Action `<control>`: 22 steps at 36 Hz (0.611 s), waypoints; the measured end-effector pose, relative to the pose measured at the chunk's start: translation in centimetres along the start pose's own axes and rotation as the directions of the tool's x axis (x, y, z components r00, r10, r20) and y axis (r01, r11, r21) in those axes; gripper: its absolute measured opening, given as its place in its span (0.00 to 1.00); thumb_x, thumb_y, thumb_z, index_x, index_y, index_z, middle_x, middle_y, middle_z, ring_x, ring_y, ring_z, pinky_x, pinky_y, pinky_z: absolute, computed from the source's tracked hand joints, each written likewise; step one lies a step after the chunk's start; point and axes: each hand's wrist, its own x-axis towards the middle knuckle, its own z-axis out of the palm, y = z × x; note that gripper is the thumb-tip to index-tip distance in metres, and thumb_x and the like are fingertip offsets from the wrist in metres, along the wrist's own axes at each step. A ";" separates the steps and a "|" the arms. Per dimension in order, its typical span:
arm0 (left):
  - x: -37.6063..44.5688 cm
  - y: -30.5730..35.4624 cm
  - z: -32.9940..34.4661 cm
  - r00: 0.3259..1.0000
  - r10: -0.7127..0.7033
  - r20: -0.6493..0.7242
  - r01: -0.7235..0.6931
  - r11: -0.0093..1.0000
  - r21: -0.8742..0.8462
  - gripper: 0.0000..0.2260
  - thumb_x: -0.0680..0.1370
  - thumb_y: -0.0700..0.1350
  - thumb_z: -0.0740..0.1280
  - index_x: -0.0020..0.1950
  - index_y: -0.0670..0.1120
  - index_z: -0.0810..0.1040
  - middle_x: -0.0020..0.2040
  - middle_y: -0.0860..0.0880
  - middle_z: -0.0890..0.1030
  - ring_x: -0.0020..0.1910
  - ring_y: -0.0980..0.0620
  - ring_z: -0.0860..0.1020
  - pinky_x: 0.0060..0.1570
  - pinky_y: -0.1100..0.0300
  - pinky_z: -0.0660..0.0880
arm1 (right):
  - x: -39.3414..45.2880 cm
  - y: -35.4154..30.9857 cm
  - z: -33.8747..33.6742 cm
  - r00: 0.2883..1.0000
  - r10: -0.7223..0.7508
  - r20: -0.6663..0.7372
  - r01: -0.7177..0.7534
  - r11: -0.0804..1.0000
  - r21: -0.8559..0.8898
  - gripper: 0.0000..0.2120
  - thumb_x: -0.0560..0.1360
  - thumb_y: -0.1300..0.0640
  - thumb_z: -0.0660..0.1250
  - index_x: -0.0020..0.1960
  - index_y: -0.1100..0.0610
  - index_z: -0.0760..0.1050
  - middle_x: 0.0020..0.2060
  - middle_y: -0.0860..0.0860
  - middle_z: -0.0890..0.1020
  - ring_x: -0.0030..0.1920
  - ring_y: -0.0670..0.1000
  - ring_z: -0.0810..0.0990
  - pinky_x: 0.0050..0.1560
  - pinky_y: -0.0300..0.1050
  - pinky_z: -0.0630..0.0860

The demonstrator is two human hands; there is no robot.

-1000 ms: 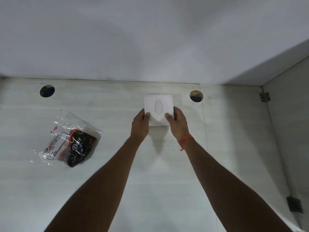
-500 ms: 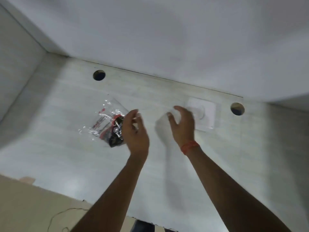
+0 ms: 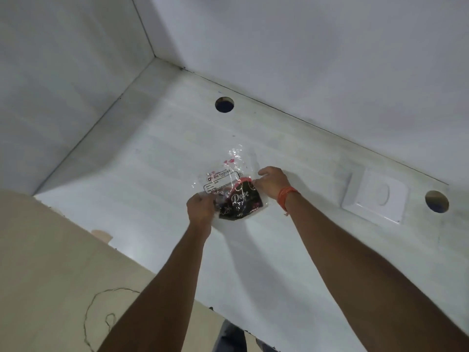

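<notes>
A clear plastic packet (image 3: 228,184) with red print and a dark folded item inside lies on the white desk (image 3: 157,174). My left hand (image 3: 201,208) grips the packet's near left edge with curled fingers. My right hand (image 3: 272,182), an orange thread round its wrist, pinches the packet's right edge. A white square tissue box (image 3: 375,198) with an oval opening sits flat on the desk to the right, apart from both hands.
Two round cable holes are cut in the desk, one at the back (image 3: 224,104) and one at the right (image 3: 437,201). White walls (image 3: 76,72) close the desk at left and rear. A beige floor (image 3: 50,262) lies below the near edge.
Both hands let go of the white tissue box and moved left to the plastic packet, which they now hold. The view swung left.
</notes>
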 end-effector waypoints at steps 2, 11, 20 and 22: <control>0.1 0.3 -0.6 0.997 -0.013 0.079 0.016 0.999 -0.036 0.07 0.69 0.32 0.68 0.38 0.43 0.82 0.32 0.45 0.80 0.29 0.48 0.75 0.29 0.64 0.70 | -0.4 0.5 0.0 0.998 0.041 0.039 -0.044 0.995 0.087 0.16 0.71 0.65 0.72 0.59 0.59 0.78 0.56 0.56 0.81 0.54 0.55 0.80 0.58 0.50 0.78; -1.1 0.2 -3.5 0.951 -0.019 0.308 0.049 0.995 -0.089 0.09 0.73 0.27 0.65 0.41 0.38 0.82 0.37 0.44 0.81 0.31 0.49 0.75 0.27 0.64 0.72 | -6.1 3.4 -3.2 0.996 -0.022 -0.091 0.072 0.802 0.593 0.13 0.69 0.77 0.68 0.35 0.61 0.78 0.34 0.56 0.81 0.35 0.53 0.81 0.42 0.49 0.82; -6.9 -0.8 0.1 0.706 -0.264 0.657 0.396 0.916 -0.057 0.09 0.65 0.42 0.66 0.43 0.41 0.80 0.50 0.41 0.83 0.39 0.43 0.80 0.42 0.55 0.78 | -15.8 13.4 -8.7 0.990 -0.041 -0.138 0.128 0.682 0.721 0.18 0.70 0.81 0.61 0.31 0.62 0.77 0.30 0.48 0.81 0.34 0.48 0.82 0.33 0.36 0.77; -8.6 -2.0 1.7 0.628 -0.326 0.707 0.361 0.927 0.107 0.18 0.66 0.50 0.65 0.49 0.42 0.84 0.51 0.41 0.83 0.46 0.41 0.80 0.50 0.48 0.77 | -18.0 15.5 -10.0 0.988 -0.073 -0.135 0.148 0.685 0.714 0.25 0.70 0.82 0.58 0.27 0.58 0.78 0.33 0.47 0.81 0.35 0.45 0.82 0.35 0.35 0.76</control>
